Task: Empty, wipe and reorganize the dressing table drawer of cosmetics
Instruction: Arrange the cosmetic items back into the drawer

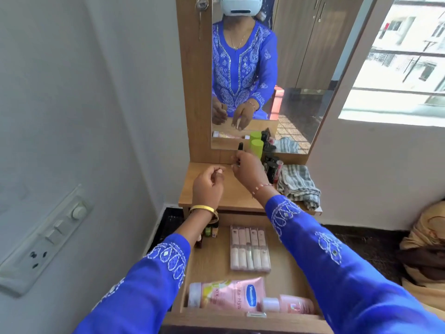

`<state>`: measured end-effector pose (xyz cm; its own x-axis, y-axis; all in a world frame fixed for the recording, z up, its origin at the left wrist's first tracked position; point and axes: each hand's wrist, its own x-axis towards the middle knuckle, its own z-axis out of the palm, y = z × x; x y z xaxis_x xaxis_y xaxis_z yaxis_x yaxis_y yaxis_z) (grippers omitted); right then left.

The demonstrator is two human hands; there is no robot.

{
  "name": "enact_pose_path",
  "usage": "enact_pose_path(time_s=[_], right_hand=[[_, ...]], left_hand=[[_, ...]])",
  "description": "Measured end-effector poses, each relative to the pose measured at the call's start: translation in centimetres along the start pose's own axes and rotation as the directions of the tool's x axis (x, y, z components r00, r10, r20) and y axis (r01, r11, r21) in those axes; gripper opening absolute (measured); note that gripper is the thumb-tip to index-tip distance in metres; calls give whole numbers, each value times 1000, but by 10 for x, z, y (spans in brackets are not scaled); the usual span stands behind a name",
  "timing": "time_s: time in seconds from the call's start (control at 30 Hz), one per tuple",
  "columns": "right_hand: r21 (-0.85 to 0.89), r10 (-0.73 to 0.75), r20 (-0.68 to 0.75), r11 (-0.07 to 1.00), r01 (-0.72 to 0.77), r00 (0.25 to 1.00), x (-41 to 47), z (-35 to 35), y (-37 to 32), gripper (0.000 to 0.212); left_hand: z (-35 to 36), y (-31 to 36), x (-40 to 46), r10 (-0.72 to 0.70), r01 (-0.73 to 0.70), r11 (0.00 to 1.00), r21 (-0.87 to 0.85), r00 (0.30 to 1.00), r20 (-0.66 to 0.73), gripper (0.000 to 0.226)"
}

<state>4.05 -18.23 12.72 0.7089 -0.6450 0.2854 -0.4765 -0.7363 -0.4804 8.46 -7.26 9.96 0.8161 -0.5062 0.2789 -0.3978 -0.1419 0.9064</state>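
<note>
The wooden drawer (209,263) stands pulled out below the dressing table top (231,189). In it lie a clear pack of several pale tubes (249,249), a big pink lotion bottle (226,295), a smaller pink bottle (289,304) and small bottles (210,231) at the back left. My right hand (248,169) is over the table top, fingers closed on a small black-capped bottle (240,147). My left hand (209,186) hovers beside it, fingers curled, nothing seen in it. A green bottle (256,148) and dark cosmetics (272,167) stand at the back right.
A striped grey cloth (298,184) lies on the right of the table top. The mirror (265,68) rises behind. A wall with a switch panel (45,239) is close on the left. A window (404,56) and a beige bundle (426,249) are on the right.
</note>
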Motion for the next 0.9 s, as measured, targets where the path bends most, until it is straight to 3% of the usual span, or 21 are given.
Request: enact_pose_path(time_s=[0.13, 0.3, 0.43, 0.63, 0.9], right_hand=[[-47, -41, -108, 998, 37, 993, 21, -21, 4, 19], [114, 182, -315, 982, -153, 931, 36, -56, 38, 20], [-19, 291, -156, 955, -297, 944, 46, -71, 70, 25], [-208, 350, 120, 924, -321, 929, 58, -68, 80, 28], [-152, 407, 141, 910, -386, 903, 62, -53, 82, 26]], left_hand=[[7, 8, 22, 15, -16, 1000, 25, 999, 35, 19], [21, 14, 35, 28, -38, 997, 72, 991, 128, 19], [41, 24, 39, 74, -98, 989, 109, 976, 205, 19], [74, 35, 44, 72, -148, 970, 194, 933, 351, 26], [95, 35, 41, 15, -118, 962, 247, 923, 384, 34]])
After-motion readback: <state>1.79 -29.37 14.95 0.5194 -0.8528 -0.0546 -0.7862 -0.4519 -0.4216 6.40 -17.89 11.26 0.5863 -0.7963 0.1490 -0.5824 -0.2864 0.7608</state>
